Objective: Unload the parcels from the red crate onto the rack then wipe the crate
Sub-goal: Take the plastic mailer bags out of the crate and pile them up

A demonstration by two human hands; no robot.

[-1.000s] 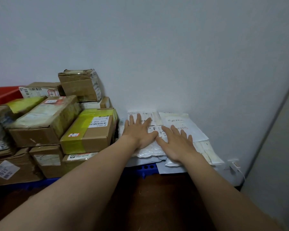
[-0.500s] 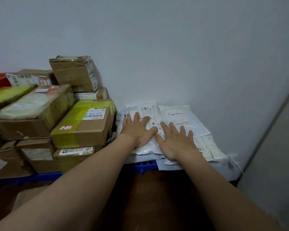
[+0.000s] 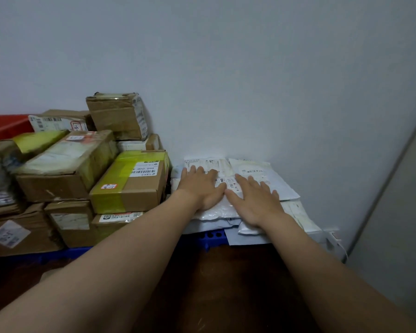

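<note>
Grey wall [image 3: 250, 80] behind, blue rack [image 3: 211, 239] along its foot. Mailers [image 3: 281, 186], white poly bags, lie stacked flat at the rack's right end, touching the wall. Cardboard boxes [image 3: 130, 188] are piled just beside them on the left. A red crate [image 3: 5, 126] shows at the far left edge behind the boxes; whether anything is in it cannot be told.

Left hand [image 3: 199, 186] and right hand [image 3: 255, 203] both lie palm-down on the top mailers, fingers straight and spread, thumbs nearly touching. Nothing is gripped, just pressing.

Handling, judged: the mailers look thin, soft and light, with slick plastic skins, so the stack will likely slide and fan out. Some front edges already overhang the rack. Flat palms suit pressing or squaring the pile. To lift one, pinch a front edge with the thumb under, or support it from below, since it will flop. The boxes look stiff and heavier; take them by two opposite sides. Taped faces may be slippery.
</note>
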